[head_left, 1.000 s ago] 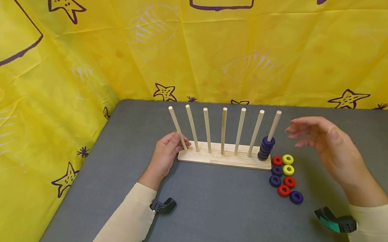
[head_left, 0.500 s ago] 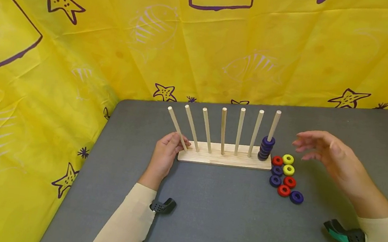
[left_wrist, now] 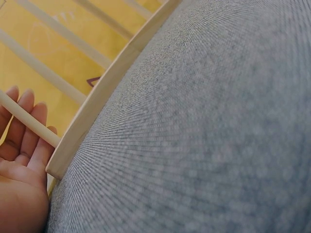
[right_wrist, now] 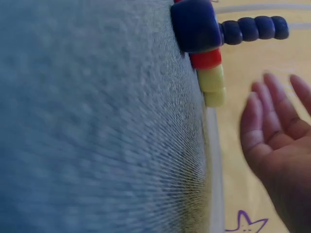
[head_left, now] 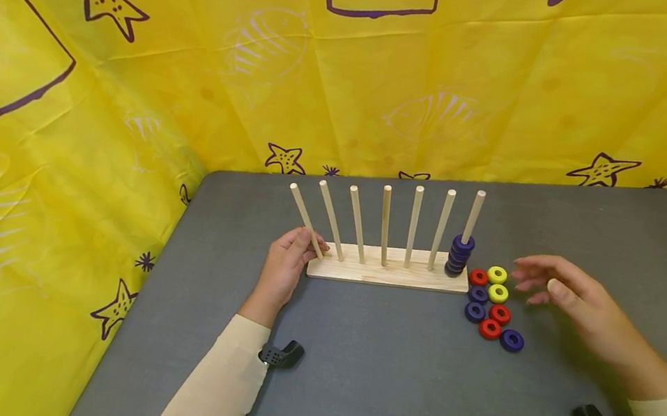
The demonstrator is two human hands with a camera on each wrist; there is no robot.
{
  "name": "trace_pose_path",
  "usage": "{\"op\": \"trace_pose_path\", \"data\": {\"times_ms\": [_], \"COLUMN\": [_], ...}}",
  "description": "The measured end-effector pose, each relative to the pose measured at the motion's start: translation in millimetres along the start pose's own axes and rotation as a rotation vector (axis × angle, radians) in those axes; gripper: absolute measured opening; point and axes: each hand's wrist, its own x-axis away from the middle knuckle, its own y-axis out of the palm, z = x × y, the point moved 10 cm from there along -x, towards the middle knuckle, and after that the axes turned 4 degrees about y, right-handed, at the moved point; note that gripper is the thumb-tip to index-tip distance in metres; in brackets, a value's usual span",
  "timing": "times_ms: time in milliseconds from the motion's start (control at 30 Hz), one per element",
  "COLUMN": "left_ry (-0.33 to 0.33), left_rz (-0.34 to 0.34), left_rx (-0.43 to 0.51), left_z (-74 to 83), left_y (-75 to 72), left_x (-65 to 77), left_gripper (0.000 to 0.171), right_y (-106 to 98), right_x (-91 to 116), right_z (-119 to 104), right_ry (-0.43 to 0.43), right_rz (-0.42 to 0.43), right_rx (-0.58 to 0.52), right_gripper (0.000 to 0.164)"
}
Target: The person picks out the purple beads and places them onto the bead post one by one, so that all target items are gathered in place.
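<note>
A wooden peg stand [head_left: 388, 276] with several upright pegs rests on the grey table. Dark blue rings [head_left: 459, 256] are stacked on its rightmost peg. At the stand's left end, my left hand [head_left: 284, 265] holds the leftmost peg, fingers passing behind it; the thumb is out of sight in the left wrist view. Loose red, yellow and blue rings lie beside the stand's right end, among them a yellow ring [head_left: 497, 275], a red ring [head_left: 490, 328] and a blue ring [head_left: 512, 340]. Just right of them my right hand [head_left: 580, 304] hovers, fingers loosely bent, holding nothing.
The grey table [head_left: 373, 389] extends in front of the stand and to both sides. Behind it and at the left hangs a yellow cloth [head_left: 348, 97] with purple starfish and pale fish drawings. Dark bands are worn at both wrists.
My right hand has drawn away from the stacked peg, moving right and then down beside the loose rings. My left hand, the stand and the rings stay put.
</note>
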Motion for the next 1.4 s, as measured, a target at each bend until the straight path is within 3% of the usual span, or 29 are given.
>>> {"op": "trace_pose_path", "data": {"times_ms": [300, 600, 833, 1167, 1400], "left_ry": [-0.002, 0.012, 0.01, 0.018, 0.017], "left_rz": [0.005, -0.002, 0.006, 0.005, 0.005], "left_rx": [0.008, 0.012, 0.025, 0.056, 0.053], "left_z": [-0.5, -1.3, -2.0, -1.1, -0.5], "left_y": [-0.7, 0.9, 0.0, 0.0, 0.5], "left_x": [0.3, -0.4, -0.6, -0.3, -0.3], "left_gripper": [0.048, 0.056, 0.05, 0.048, 0.054], "right_y": [7, 6, 10, 16, 9], "right_x": [15, 25, 29, 30, 33], "right_z": [23, 34, 35, 34, 45], "right_ry": [0.113, 0.149, 0.156, 0.124, 0.179], "right_rz": [-0.006, 0.013, -0.022, -0.11, -0.098], "right_rx": [0.195, 0.27, 0.364, 0.379, 0.383], "right_gripper": [0.036, 0.041, 0.046, 0.049, 0.043]}}
